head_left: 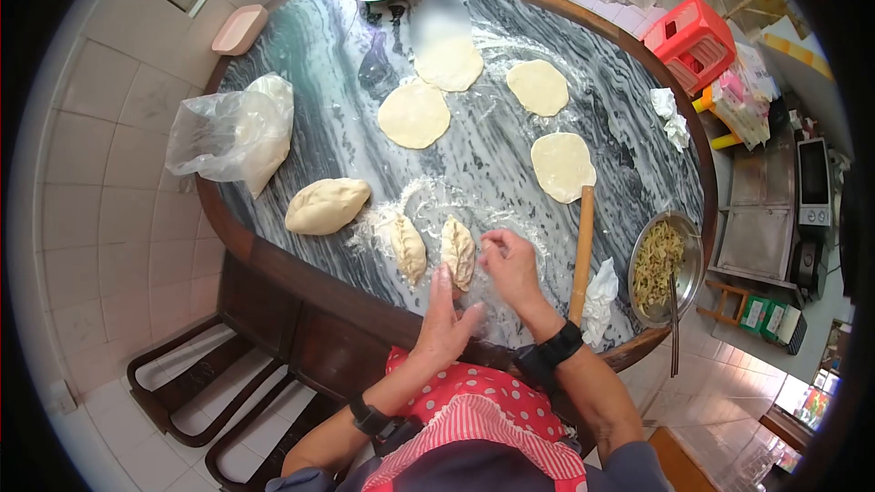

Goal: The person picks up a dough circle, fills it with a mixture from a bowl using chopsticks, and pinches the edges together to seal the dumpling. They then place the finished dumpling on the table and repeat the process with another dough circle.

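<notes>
1. Left hand (444,317) flat, fingers straight and spread, not gripping; fingertips touch the near end of a filled dumpling (458,252) on the marble table (629,141).
2. Right hand (510,266) fingers curled, pinching at the dumpling's right edge; thumb and fingertips meet at the seam.
3. Second folded dumpling (408,247) just left of the held one, apart from both hands.
4. Dough lump (326,205) further left of the left hand; plastic bag (237,132) beyond it.
5. Rolling pin (582,253) just right of the right hand, lying lengthwise.
6. Filling bowl (663,266) right of the pin, chopsticks (674,328) across its rim.
7. Four rolled wrappers (415,114) lie beyond the hands.
</notes>
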A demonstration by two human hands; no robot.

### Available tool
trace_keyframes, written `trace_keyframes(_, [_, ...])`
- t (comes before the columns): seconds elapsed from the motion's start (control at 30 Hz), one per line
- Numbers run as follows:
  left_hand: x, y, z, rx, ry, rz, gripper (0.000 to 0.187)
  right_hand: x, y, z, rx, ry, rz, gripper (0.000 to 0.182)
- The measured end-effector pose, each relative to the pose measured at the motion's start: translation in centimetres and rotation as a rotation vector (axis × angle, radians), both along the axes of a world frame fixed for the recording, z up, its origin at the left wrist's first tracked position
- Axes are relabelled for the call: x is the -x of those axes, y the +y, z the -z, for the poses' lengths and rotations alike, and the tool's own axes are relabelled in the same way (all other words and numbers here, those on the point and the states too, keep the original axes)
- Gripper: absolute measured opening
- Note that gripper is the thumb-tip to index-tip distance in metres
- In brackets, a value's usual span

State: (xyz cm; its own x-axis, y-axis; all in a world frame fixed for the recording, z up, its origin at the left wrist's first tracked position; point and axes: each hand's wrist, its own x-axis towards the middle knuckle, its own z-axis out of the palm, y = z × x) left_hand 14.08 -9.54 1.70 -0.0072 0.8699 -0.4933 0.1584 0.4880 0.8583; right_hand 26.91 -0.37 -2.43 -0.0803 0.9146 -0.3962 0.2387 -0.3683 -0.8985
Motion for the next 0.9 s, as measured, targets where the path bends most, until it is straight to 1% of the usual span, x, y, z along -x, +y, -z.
trace_keyframes(0.07, [0.5, -0.1, 0.7, 0.004, 0.084, 0.026, 0.084, -0.5, 0.8, 0.7, -0.002, 0.015, -0.003, 0.017])
trace_keyframes(0.1, [0.3, -0.3, 1.3, 0.004, 0.083, 0.026, 0.084, -0.6, 1.0, 0.9, -0.007, 0.03, -0.006, 0.018])
trace_keyframes(0.13, [0.3, -0.5, 1.9, -0.043, 0.14, 0.058, 0.082, -0.5, 1.1, 1.0, -0.007, 0.029, -0.006, 0.018])
trace_keyframes(0.17, [0.2, -0.8, 2.3, -0.09, 0.198, 0.09, 0.081, -0.2, 1.1, 1.1, -0.018, 0.028, -0.085, 0.019])
trace_keyframes(0.2, [0.1, -0.7, 2.0, -0.089, 0.198, 0.09, 0.081, 0.1, 1.1, 1.1, -0.028, 0.028, -0.164, 0.019])
trace_keyframes(0.27, [-0.1, -0.7, 0.9, -0.139, 0.342, 0.169, 0.078, 0.2, 1.2, 0.7, -0.02, 0.028, -0.142, 0.019])
trace_keyframes(0.3, [0.0, -0.7, 0.5, -0.139, 0.343, 0.169, 0.078, 0.2, 1.4, 0.5, -0.015, 0.026, -0.12, 0.019])
trace_keyframes(0.37, [0.3, -0.3, 0.0, -0.113, 0.259, 0.079, 0.078, -0.1, 1.8, 0.7, -0.031, 0.013, -0.094, 0.019])
trace_keyframes(0.43, [0.4, 0.5, 0.5, -0.157, 0.305, 0.085, 0.078, 0.0, 1.9, 0.9, -0.047, 0.005, -0.073, 0.019])
trace_keyframes(0.5, [0.2, 1.0, 0.7, -0.206, 0.356, 0.08, 0.077, 0.5, 2.1, 1.2, -0.09, 0.003, -0.195, 0.019])
trace_keyframes(0.53, [0.0, 1.3, 0.8, -0.197, 0.352, 0.113, 0.076, 0.7, 2.1, 1.1, -0.094, 0.01, -0.206, 0.019])
trace_keyframes(0.63, [0.7, 0.9, 0.3, -0.188, 0.372, 0.153, 0.075, 0.1, 1.5, 0.7, -0.082, 0.086, -0.037, 0.018])
trace_keyframes(0.67, [1.1, 0.6, 0.0, -0.19, 0.393, 0.166, 0.075, -0.5, 1.3, 0.2, -0.087, 0.091, -0.05, 0.018])
trace_keyframes(0.7, [1.8, 0.4, -1.1, -0.182, 0.305, 0.106, 0.067, -1.2, 1.2, -0.6, 0.002, 0.084, -0.033, 0.018])
trace_keyframes(0.73, [2.9, 0.3, -2.3, -0.186, 0.314, 0.094, 0.067, -1.9, 1.0, -1.4, 0.09, 0.076, -0.015, 0.018])
trace_keyframes(0.77, [4.3, 0.2, -3.6, -0.088, 0.133, 0.079, 0.061, -2.4, 1.0, -2.0, 0.082, 0.083, -0.025, 0.018])
trace_keyframes(0.8, [5.6, 0.2, -4.9, 0.006, -0.049, 0.064, 0.055, -3.0, 1.0, -2.7, 0.165, 0.011, -0.043, 0.018])
trace_keyframes(0.83, [7.0, 0.3, -6.0, 0.056, -0.053, 0.008, 0.047, -3.4, 1.0, -3.2, 0.244, -0.062, -0.058, 0.018])
trace_keyframes(0.87, [8.7, -0.1, -5.5, 0.029, -0.036, -0.067, 0.046, -3.7, 1.0, -3.4, 0.226, -0.053, -0.064, 0.018])
trace_keyframes(0.9, [10.4, 0.0, -5.3, -0.02, 0.003, -0.147, 0.045, -3.8, 0.9, -3.5, 0.009, -0.135, -0.076, 0.017])
